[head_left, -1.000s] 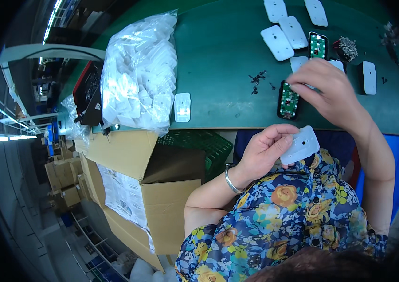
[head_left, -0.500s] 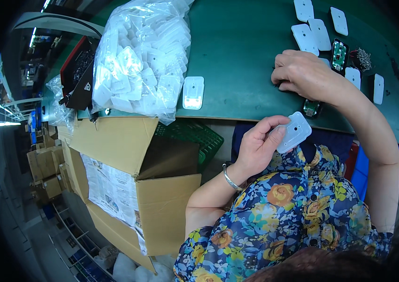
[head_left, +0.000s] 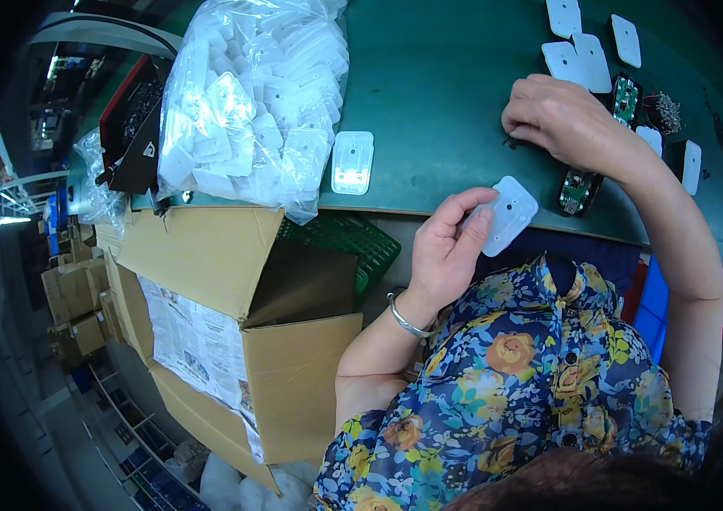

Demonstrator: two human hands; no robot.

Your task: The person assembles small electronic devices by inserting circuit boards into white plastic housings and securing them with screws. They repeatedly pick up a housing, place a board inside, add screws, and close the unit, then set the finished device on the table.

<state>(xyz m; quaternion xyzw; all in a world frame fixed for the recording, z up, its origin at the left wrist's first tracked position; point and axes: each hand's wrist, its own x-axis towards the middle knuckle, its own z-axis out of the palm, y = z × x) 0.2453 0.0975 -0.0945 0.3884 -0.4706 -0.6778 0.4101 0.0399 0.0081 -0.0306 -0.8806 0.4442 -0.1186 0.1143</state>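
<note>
My left hand pinches a white plastic cover with rounded corners and a small dark hole, just off the table's front edge. Over the green table, my right hand has thumb and fingertips closed on a small dark piece, too small to name. Below the right wrist lies a black case with a green circuit board, and beyond the wrist sits a second such case. Several white covers lie past the right hand, near a heap of small metal screws.
A clear plastic bag full of white covers stands on the table at left, a single cover beside it. An open cardboard box and a green crate are below the edge. A black box stands far left.
My left hand has shifted left and slightly up with the white cover. My right hand has moved a little away from me, and the dark piece at its fingertips now shows.
</note>
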